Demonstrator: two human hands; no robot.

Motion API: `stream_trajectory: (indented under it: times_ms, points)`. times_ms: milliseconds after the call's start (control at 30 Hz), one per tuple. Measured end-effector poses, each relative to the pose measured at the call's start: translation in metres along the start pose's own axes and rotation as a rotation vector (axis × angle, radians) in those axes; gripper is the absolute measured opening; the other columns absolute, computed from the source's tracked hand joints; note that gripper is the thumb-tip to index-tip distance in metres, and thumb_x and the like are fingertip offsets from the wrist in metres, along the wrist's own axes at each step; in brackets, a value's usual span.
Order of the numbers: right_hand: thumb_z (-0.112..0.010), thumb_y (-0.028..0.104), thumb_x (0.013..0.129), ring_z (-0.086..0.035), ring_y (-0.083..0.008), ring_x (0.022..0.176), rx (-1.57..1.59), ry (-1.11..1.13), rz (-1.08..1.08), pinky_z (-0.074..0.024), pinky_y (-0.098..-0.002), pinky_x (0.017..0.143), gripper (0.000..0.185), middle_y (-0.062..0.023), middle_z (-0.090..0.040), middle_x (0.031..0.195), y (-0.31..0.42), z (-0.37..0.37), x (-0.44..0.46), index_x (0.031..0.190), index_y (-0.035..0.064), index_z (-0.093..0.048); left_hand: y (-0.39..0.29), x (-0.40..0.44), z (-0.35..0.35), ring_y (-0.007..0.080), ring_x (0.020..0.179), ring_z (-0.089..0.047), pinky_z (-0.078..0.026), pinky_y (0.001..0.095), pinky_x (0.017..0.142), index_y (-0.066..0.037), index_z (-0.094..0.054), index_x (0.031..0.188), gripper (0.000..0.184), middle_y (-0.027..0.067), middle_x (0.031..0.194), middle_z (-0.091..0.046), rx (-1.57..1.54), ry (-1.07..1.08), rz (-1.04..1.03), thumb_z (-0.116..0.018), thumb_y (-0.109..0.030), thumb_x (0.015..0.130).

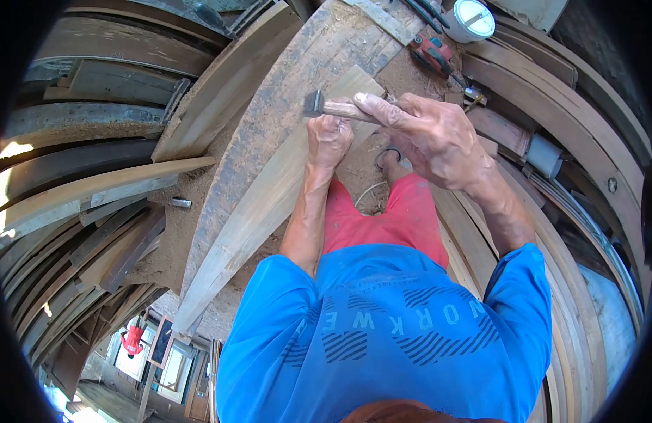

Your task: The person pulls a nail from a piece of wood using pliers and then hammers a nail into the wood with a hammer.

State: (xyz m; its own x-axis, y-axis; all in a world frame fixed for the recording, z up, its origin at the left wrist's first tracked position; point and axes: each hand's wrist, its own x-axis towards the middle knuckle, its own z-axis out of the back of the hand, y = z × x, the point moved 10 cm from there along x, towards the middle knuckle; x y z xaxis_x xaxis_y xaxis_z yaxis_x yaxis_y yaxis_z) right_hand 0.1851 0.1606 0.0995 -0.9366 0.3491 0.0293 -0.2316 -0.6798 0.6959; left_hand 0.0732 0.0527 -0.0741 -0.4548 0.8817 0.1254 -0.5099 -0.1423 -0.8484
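Note:
My right hand (439,134) is closed around the wooden handle of a hammer (343,109), thumb stretched along it. The hammer's dark metal head points left, just above my left hand (329,141) in this view. Fingers curled, my left hand is at a long, pale wooden board (259,201); what its fingers hold, if anything, is hidden. The board lies lengthwise on a worn, sawdust-covered workbench (262,106) and tapers away toward the lower left.
Stacked planks (121,39) line the left side, and curved timbers (551,99) the right. A red power tool (433,53) and a white bucket (472,20) are at the top right. Another person in red (133,340) is far off at the lower left.

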Motion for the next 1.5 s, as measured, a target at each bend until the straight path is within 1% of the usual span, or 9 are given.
stream_trajectory:
  times_ms: [233, 367, 567, 633, 800, 1000, 1133, 1267, 1500]
  points:
    - [-0.075, 0.003, 0.089, -0.063, -0.0324, 0.071, -0.199, 0.188, -0.143, -0.0533, -0.0443, 0.064, 0.063, -0.013, -0.066, 0.088, -0.024, -0.017, -0.003, 0.15, 0.0093, -0.06, -0.01, 0.008, 0.003, 0.0419, 0.081, -0.072, -0.056, 0.0481, 0.067, -0.005, -0.07, 0.103, 0.018, 0.0188, 0.089, -0.073, 0.059, -0.021, -0.071, -0.07, 0.004, 0.088]
    - [-0.064, 0.012, 0.098, -0.066, -0.036, 0.071, 0.137, -0.218, 0.026, -0.0525, -0.0487, 0.061, 0.052, -0.0141, -0.063, 0.082, 0.008, 0.02, -0.002, 0.149, 0.0202, -0.062, 0.004, -0.003, 0.0, 0.0421, 0.078, -0.071, -0.055, 0.0495, 0.064, -0.006, -0.068, 0.1, 0.012, 0.0182, 0.084, -0.072, 0.103, 0.032, -0.028, -0.073, 0.0, 0.09]
    - [-0.072, 0.004, 0.09, -0.064, -0.0365, 0.074, -0.138, 0.183, -0.208, -0.0526, -0.0466, 0.066, 0.062, -0.0148, -0.062, 0.085, -0.026, -0.016, -0.01, 0.151, 0.0084, -0.058, -0.016, 0.011, 0.0, 0.0411, 0.078, -0.071, -0.055, 0.0507, 0.065, -0.007, -0.069, 0.098, 0.009, 0.018, 0.087, -0.072, 0.139, 0.002, -0.08, -0.073, -0.003, 0.091]
    - [-0.069, 0.008, 0.097, -0.067, -0.034, 0.075, 0.06, -0.137, -0.107, -0.0544, -0.044, 0.067, 0.05, -0.0159, -0.065, 0.087, -0.013, 0.003, -0.015, 0.146, 0.0044, -0.06, -0.019, 0.013, 0.002, 0.041, 0.08, -0.072, -0.055, 0.0499, 0.066, -0.006, -0.069, 0.098, 0.009, 0.0187, 0.089, -0.072, 0.166, 0.013, -0.031, -0.072, -0.002, 0.091]
    - [-0.072, 0.024, 0.101, -0.071, -0.025, 0.08, 0.293, -0.465, -0.555, -0.056, -0.037, 0.073, 0.036, -0.0143, -0.073, 0.093, -0.082, -0.006, -0.054, 0.13, 0.0026, -0.067, 0.004, -0.001, 0.023, 0.0104, 0.081, -0.069, -0.053, 0.035, 0.066, -0.001, -0.069, 0.101, 0.012, 0.0025, 0.085, -0.072, -0.107, -0.075, 0.196, -0.062, -0.009, 0.107]
    - [-0.081, 0.034, 0.096, -0.068, -0.0162, 0.082, 0.641, -0.587, -0.903, -0.0551, -0.0364, 0.073, 0.04, -0.0075, -0.075, 0.093, -0.168, -0.137, -0.104, 0.114, -0.0016, -0.073, 0.007, -0.049, 0.063, 0.0341, 0.127, -0.065, -0.05, 0.044, 0.101, 0.001, -0.062, 0.1, 0.033, 0.0215, 0.128, -0.07, 0.28, 0.087, 0.264, -0.067, -0.031, 0.105]
    - [-0.083, 0.03, 0.094, -0.063, -0.0132, 0.082, 0.817, -0.635, -0.875, -0.0527, -0.034, 0.073, 0.035, -0.0054, -0.072, 0.091, -0.17, -0.172, -0.088, 0.104, -0.0028, -0.073, -0.013, -0.072, 0.04, 0.063, 0.15, -0.026, -0.021, 0.0753, 0.117, 0.001, -0.056, 0.098, 0.06, 0.0393, 0.163, -0.031, 0.516, 0.217, 0.047, -0.088, -0.048, 0.083]
    - [-0.082, 0.025, 0.094, -0.061, -0.0116, 0.082, 0.896, -0.587, -0.919, -0.0509, -0.0322, 0.074, 0.028, -0.0025, -0.069, 0.089, -0.174, -0.18, -0.089, 0.098, -0.0006, -0.07, -0.003, -0.087, 0.018, 0.0721, 0.151, -0.012, -0.011, 0.0848, 0.116, 0.004, -0.056, 0.101, 0.065, 0.0465, 0.167, -0.012, 0.63, 0.324, 0.038, -0.095, -0.037, 0.07]
    - [-0.081, 0.032, 0.096, -0.06, -0.0104, 0.082, 0.971, -0.615, -1.018, -0.0506, -0.0308, 0.076, 0.031, -0.0011, -0.068, 0.088, -0.141, -0.157, -0.135, 0.098, 0.0028, -0.069, -0.032, -0.098, 0.006, 0.07, 0.15, -0.022, -0.024, 0.0743, 0.122, 0.009, -0.056, 0.113, 0.063, 0.0473, 0.163, -0.023, 0.547, 0.569, 0.085, -0.089, -0.016, 0.065]
